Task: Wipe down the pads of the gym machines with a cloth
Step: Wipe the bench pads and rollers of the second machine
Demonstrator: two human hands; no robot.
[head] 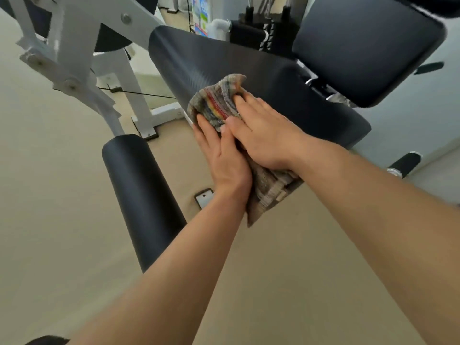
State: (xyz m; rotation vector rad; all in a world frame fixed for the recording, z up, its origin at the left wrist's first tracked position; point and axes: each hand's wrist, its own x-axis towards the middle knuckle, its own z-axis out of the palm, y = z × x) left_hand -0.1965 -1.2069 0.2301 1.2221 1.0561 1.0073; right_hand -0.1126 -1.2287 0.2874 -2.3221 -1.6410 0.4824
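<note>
Fingers (245,102) flat atop cloth (216,103)

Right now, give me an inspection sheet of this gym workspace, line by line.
Surface: dark seat pad, no marks visible; image blurred.
Job's things: striped cloth draped over the seat pad's near edge, its end hanging below; roller pad and back pad not being touched.
Clutter: nothing seen.
Grippers: left hand and right hand both pressed flat on the cloth.
Cables: thin black cable running across behind the white frame.
Surroundings: beige floor, a black handle grip at right, weight stack behind.
</note>
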